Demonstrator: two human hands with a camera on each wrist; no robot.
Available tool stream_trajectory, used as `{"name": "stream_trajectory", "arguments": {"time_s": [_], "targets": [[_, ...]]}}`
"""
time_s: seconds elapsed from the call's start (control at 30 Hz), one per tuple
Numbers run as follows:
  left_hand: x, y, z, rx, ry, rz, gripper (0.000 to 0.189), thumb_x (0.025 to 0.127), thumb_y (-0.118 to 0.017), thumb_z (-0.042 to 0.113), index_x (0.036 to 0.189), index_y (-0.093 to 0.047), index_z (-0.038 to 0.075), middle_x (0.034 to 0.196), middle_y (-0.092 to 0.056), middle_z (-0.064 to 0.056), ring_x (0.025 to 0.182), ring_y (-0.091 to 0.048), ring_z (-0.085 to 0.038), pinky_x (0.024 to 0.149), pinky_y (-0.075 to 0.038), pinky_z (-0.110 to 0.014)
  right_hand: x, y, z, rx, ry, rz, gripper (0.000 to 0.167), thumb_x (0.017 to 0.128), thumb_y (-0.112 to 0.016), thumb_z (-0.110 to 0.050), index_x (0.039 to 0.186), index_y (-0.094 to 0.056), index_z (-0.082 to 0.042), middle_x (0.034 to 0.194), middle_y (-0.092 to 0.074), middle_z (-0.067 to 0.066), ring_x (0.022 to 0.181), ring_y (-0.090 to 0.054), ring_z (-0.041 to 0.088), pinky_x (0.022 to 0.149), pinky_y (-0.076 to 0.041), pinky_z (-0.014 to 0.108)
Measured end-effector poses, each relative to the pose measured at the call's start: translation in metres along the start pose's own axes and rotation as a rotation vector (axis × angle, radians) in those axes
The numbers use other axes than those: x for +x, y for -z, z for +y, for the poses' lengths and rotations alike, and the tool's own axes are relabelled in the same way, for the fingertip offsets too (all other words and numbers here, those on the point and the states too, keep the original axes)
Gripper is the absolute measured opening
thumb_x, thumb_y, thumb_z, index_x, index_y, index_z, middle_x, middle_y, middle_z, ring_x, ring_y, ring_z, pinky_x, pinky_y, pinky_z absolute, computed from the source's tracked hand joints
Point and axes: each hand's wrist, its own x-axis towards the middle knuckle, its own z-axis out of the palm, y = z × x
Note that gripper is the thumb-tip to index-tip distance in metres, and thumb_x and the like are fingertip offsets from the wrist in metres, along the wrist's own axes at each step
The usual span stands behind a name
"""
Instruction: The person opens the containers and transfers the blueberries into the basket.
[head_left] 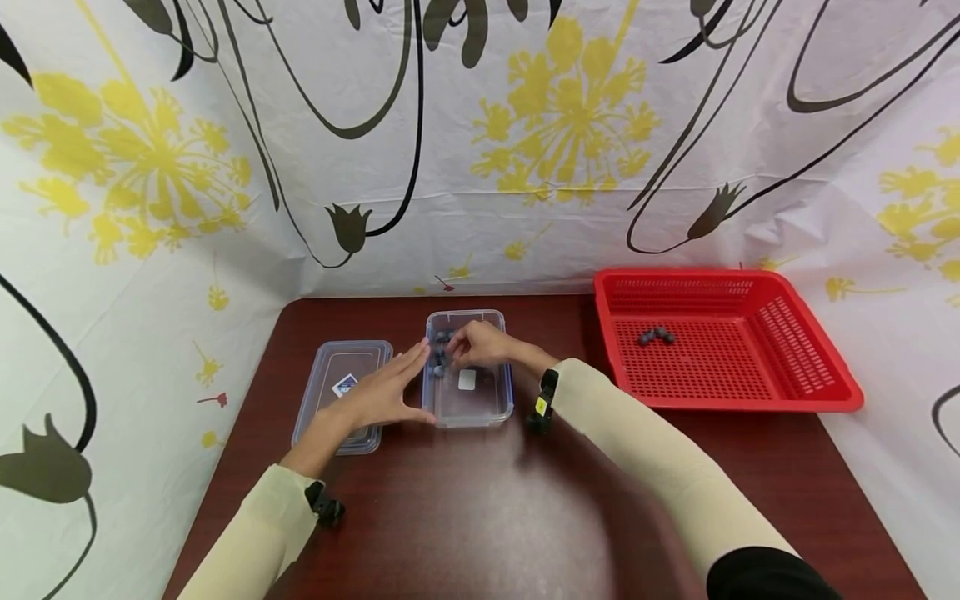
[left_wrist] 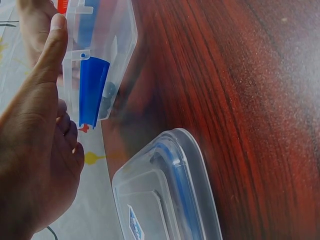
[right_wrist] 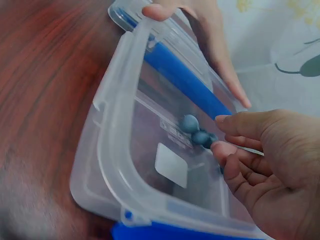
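Note:
A clear plastic container [head_left: 471, 410] with blue side clips stands on the table, its top uncovered. Dark blueberries [right_wrist: 190, 123] lie along its left side. My right hand [head_left: 482, 343] reaches down into it, fingers bent over the berries. In the right wrist view, a gap shows between its thumb and fingertips [right_wrist: 220, 146], with berries just beyond. My left hand [head_left: 384, 390] spreads along the container's left edge, fingers straight and thumb apart near the front corner. Partly under that hand's wrist lies the clear lid [head_left: 324, 392] with a blue seal and a sticker.
At the back right stands a red perforated basket [head_left: 720, 379] with a few blueberries [head_left: 657, 335] in it. A patterned sheet [head_left: 450, 158] hangs behind the dark wooden table [head_left: 450, 508] and down both sides.

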Motion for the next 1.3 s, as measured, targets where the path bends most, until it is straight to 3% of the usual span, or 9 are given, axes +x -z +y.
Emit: {"name": "stream_trajectory", "arguments": {"time_s": [0.3,0.73,1.03,1.3], "targets": [[-0.001,-0.001,-0.001,0.006,-0.005,0.008,0.128,0.083,-0.081,0.068,0.170,-0.011,0.007,0.179,-0.003,-0.007,0.164,-0.012,-0.025,0.133,-0.015,-0.048,0.006,-0.017,-0.005,0.011,-0.051,-0.011,0.024,0.094,-0.076,-0.006,0.117,-0.077,0.000,0.099,-0.079,0.004,0.088,-0.072,0.012,0.080,-0.059,0.024],[-0.002,0.000,0.000,-0.009,-0.017,0.019,0.128,0.083,-0.083,0.064,0.170,-0.011,0.004,0.179,-0.004,-0.010,0.164,-0.014,-0.028,0.132,-0.016,-0.051,0.015,-0.032,0.002,0.012,-0.031,-0.006,0.020,0.091,-0.073,0.003,0.110,-0.078,0.000,0.094,-0.078,0.006,0.080,-0.069,0.009,0.074,-0.058,0.020],[0.000,-0.002,-0.001,-0.005,-0.015,0.015,0.128,0.082,-0.083,0.065,0.170,-0.010,0.006,0.179,-0.004,-0.008,0.164,-0.012,-0.025,0.133,-0.015,-0.048,0.018,-0.042,0.002,0.001,-0.033,0.063,0.015,0.084,-0.086,-0.001,0.098,-0.080,-0.001,0.081,-0.077,0.002,0.070,-0.065,0.004,0.065,-0.054,0.016],[0.001,-0.002,-0.003,0.009,-0.017,0.015,0.128,0.082,-0.080,0.069,0.170,-0.011,0.006,0.179,-0.004,-0.008,0.163,-0.013,-0.028,0.132,-0.017,-0.049,0.018,-0.045,0.001,-0.032,-0.004,0.079,0.010,0.085,-0.086,-0.002,0.094,-0.081,-0.004,0.081,-0.077,0.002,0.069,-0.066,0.005,0.064,-0.055,0.017]]}}
